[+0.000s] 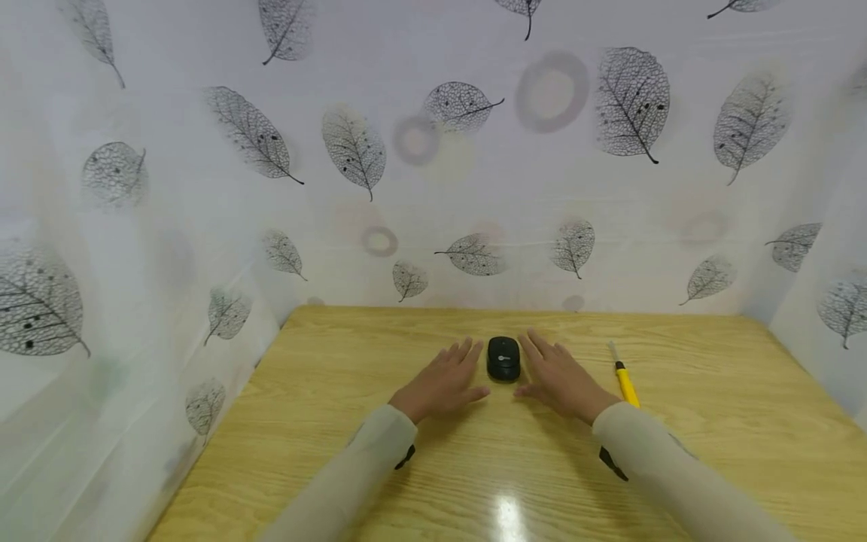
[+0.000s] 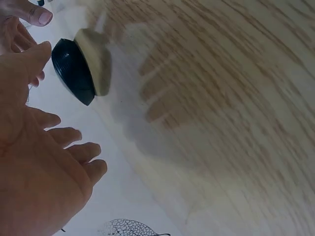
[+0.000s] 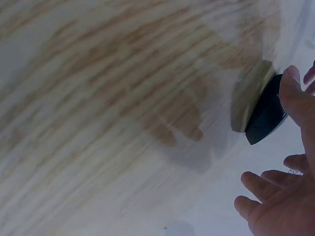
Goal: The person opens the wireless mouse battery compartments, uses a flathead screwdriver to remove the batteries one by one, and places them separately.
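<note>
A black computer mouse (image 1: 503,360) sits on the wooden table between the two hands. To its left is my left hand (image 1: 443,380), fingers spread and extended, a small gap from the mouse. My right hand (image 1: 561,379) lies on the other side, its fingers also straight and spread close to the mouse's right edge. In the left wrist view the mouse (image 2: 74,71) appears beyond the left thumb, and neither hand grips it. The right wrist view shows the mouse (image 3: 267,110) partly behind the right thumb.
A screwdriver with a yellow handle (image 1: 627,387) lies right of the right hand, its shaft pointing away. The wooden table (image 1: 325,376) reaches back to a pale curtain (image 1: 420,196) with leaf prints, which also hangs along both sides.
</note>
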### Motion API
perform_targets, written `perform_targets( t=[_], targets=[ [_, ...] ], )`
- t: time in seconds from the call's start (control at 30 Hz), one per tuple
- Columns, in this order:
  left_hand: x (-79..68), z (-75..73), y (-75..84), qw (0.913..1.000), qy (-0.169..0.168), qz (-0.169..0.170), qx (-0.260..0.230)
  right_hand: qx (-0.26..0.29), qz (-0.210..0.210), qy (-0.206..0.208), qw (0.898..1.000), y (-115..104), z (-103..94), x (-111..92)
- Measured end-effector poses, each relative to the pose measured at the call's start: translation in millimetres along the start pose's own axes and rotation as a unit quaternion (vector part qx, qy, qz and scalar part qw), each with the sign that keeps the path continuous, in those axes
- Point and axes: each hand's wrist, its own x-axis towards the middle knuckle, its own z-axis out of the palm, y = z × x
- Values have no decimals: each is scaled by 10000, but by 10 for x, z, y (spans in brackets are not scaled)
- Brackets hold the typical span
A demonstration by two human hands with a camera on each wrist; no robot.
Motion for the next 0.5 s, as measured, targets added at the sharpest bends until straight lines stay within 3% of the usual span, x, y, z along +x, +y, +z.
perform_targets(
  t=[0.23,0.5],
  targets=[
    [80,65,-15,9997,-155,91,-156,425,289,-375,9980,35,42,83],
    [189,129,36,9996,-181,63,-192,889,311,-513,9942,48,112,181]
  ],
)
